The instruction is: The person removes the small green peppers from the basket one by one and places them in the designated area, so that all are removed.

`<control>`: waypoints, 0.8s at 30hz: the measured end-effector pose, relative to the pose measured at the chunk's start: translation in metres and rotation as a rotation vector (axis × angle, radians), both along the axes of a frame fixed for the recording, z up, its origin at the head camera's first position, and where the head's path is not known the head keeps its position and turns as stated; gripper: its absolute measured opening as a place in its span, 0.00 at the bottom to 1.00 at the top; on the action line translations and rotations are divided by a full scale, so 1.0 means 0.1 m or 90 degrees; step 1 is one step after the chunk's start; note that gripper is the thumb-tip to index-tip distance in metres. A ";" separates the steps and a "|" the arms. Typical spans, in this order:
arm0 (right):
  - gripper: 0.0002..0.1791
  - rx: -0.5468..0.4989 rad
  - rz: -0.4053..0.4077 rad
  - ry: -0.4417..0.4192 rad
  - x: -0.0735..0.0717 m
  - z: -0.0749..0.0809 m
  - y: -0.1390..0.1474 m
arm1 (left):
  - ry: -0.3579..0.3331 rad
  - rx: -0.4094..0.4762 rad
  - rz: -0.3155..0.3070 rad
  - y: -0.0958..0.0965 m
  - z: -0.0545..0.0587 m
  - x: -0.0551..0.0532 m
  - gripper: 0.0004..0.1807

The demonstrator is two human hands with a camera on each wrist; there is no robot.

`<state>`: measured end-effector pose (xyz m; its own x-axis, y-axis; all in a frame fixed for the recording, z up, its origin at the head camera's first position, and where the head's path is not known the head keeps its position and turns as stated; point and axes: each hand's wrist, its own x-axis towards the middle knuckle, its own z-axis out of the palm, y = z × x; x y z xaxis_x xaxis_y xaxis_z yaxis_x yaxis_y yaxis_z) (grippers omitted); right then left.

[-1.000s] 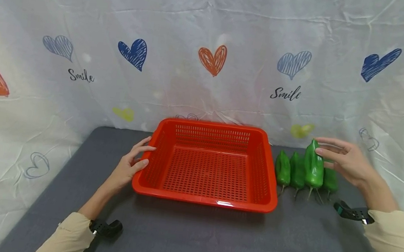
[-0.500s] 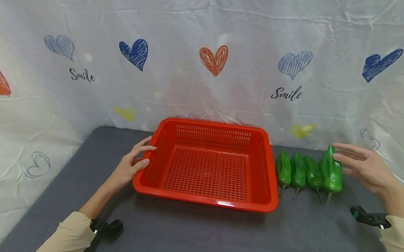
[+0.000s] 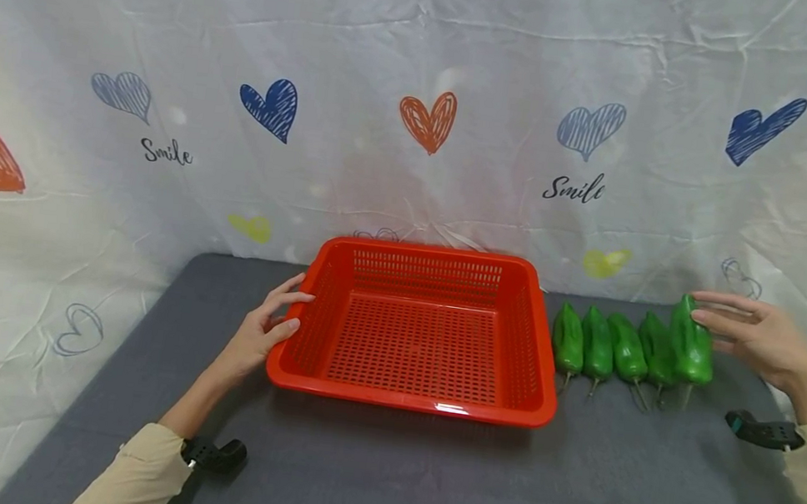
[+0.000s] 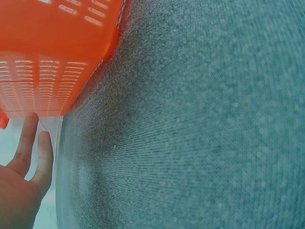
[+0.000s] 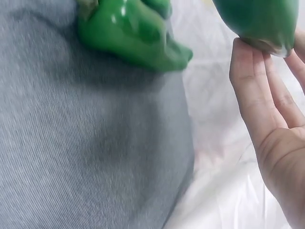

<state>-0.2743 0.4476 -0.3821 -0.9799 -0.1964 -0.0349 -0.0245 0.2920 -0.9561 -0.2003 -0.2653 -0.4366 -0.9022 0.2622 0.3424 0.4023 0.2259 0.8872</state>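
A red plastic basket point(image 3: 415, 346) with perforated sides stands mid-table, nothing inside it. My left hand point(image 3: 261, 331) rests at its left rim; in the left wrist view, two straight fingers of the hand point(image 4: 28, 167) reach toward the basket wall point(image 4: 43, 86). With fingertips and thumb, my right hand point(image 3: 764, 334) pinches a green pepper point(image 3: 692, 346) by its pointed end, stem end downward. This pepper is at the right end of a row of several green peppers point(image 3: 598, 343). The right wrist view has the held pepper point(image 5: 262, 21) off the cloth, beside a lying pepper point(image 5: 128, 33).
Grey cloth point(image 3: 421, 481) covers the table. A white curtain point(image 3: 352, 52) printed with hearts and the word Smile hangs directly behind it. Dark straps with small devices point(image 3: 215, 456) sit on both wrists.
My right hand has moved right with the pepper, along the row, uncovering the lying peppers that stood behind it. My left hand and the basket stay put.
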 end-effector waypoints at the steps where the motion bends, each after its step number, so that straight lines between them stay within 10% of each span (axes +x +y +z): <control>1: 0.23 0.010 -0.003 -0.002 -0.01 0.00 0.02 | 0.000 -0.001 0.001 0.00 0.00 0.00 0.21; 15: 0.27 0.125 -0.029 0.012 -0.21 -0.13 0.22 | -0.013 0.005 -0.004 0.00 0.01 0.01 0.21; 24: 0.16 0.023 -0.015 -0.038 -0.27 -0.24 0.26 | -0.003 0.003 -0.006 0.00 0.00 0.00 0.21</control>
